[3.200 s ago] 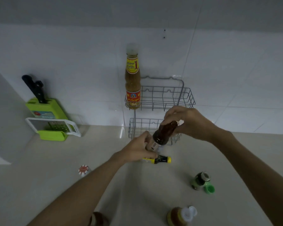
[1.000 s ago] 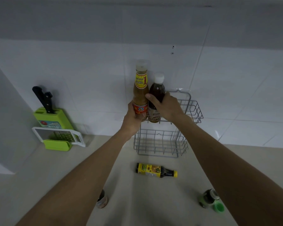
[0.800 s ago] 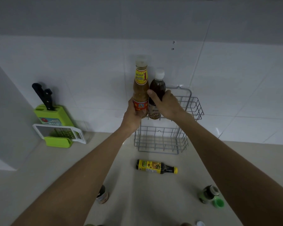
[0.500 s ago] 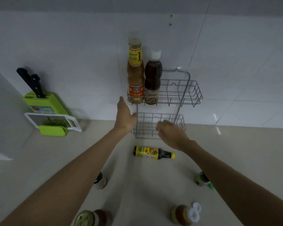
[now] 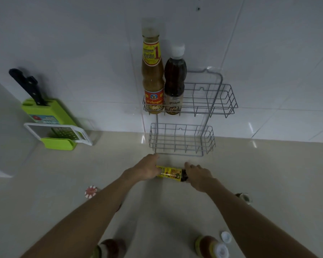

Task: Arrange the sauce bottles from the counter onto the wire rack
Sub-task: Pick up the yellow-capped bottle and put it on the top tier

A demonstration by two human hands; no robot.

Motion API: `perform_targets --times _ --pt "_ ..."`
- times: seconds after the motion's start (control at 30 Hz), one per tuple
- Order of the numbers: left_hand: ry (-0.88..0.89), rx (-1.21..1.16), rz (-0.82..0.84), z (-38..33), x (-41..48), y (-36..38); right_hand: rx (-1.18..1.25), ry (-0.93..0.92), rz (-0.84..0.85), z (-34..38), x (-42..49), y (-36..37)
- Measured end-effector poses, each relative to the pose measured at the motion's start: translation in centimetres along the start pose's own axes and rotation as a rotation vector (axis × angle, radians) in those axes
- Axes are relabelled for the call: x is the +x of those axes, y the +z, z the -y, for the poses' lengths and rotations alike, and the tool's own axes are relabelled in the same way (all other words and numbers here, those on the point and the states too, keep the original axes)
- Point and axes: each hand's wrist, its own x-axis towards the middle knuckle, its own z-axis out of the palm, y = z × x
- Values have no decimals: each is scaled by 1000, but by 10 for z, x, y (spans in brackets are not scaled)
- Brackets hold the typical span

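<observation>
A two-tier wire rack [image 5: 209,108] hangs on the tiled wall. In its upper tier stand a tall orange sauce bottle [image 5: 153,75] and, to its right, a dark sauce bottle [image 5: 174,84] with a white cap. The lower tier [image 5: 181,140] holds nothing. On the counter below lies a small yellow-labelled dark bottle [image 5: 171,173] on its side. My left hand [image 5: 147,168] closes on its base end and my right hand [image 5: 198,175] on its neck end.
A green knife block with a grater [image 5: 50,123] stands at the left wall. On the counter are a red-and-white cap [image 5: 90,191], a small jar [image 5: 245,197] at the right, and two bottles [image 5: 211,246] near the bottom edge, one [image 5: 108,248] under my left arm.
Both hands let go of the two bottles on the upper tier and dropped to the counter. They now close on the lying yellow-labelled bottle. The view tilted down.
</observation>
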Motion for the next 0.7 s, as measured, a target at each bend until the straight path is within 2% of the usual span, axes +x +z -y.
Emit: perform_targets --times 0.07,0.13,0.2,0.3,0.4,0.47,0.57,0.63,0.7 --pt "5 17 5 1 1 2 183 -16 -58 -5 -4 -3" --pt "29 12 7 0 -1 3 511 -20 -142 -8 -9 -19" --pt "72 -1 3 -3 -6 3 740 -49 -235 -6 -18 -48" --pt "142 -43 -18 -5 -11 7 851 -229 -262 4 -36 -103" --pt "244 -226 -60 -13 -20 9 1026 -385 -220 3 -60 -153" --pt "292 -344 -221 -23 -27 8 1231 -436 -232 -1 -78 -175" --pt "320 -399 -600 -47 -36 -1 1428 -418 -402 5 -90 -185" --pt "339 -411 -792 -63 -39 -8 1334 -291 -546 18 -90 -178" --pt "396 -406 -878 -75 -43 -14 1179 -199 -648 32 -94 -170"
